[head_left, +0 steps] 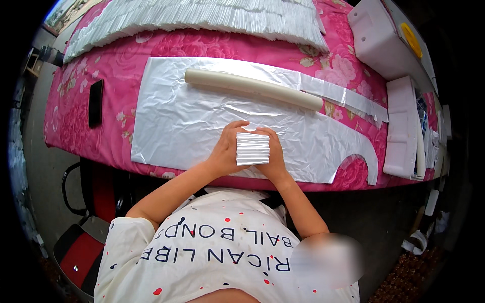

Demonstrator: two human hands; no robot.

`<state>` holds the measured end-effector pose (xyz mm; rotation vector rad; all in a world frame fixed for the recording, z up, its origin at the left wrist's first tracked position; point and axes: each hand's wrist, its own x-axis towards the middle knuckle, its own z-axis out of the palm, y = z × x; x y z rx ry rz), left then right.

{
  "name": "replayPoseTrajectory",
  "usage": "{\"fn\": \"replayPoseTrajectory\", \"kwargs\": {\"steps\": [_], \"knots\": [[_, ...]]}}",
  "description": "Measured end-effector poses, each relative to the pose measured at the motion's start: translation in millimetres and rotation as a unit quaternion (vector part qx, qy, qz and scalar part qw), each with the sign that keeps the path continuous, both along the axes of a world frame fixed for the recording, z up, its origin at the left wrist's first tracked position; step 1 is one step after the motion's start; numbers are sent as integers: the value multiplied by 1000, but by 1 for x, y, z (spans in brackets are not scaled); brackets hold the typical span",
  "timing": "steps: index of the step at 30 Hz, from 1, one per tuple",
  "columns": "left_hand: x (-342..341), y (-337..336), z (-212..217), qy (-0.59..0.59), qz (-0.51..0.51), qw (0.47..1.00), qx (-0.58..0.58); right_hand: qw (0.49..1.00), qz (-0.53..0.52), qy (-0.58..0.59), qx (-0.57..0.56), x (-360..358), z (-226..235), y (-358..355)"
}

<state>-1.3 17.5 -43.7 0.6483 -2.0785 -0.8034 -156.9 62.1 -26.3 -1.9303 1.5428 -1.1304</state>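
My two hands press a squared stack of thin folded white packets between them, its layered edges facing up. My left hand closes on the stack's left side, and my right hand closes on its right side. Both are over the near edge of a white plastic sheet, which is shaped like an apron with straps. Beyond my hands a long beige tube rests slantwise across the sheet.
Pink floral cloth covers the table. Rows of white folded packets line its far side. A black phone lies at the left. White foam boxes stand at the right. A red and black chair is at the lower left.
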Motion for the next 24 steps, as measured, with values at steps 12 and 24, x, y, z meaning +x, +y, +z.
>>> {"fn": "replayPoseTrajectory", "kwargs": {"steps": [12, 24], "knots": [[33, -43, 99, -34, -258, 936, 239, 568, 273, -639, 441, -24, 25, 7], [20, -30, 93, -110, -224, 955, 163, 497, 355, -556, 563, -8, 14, -5]]}}
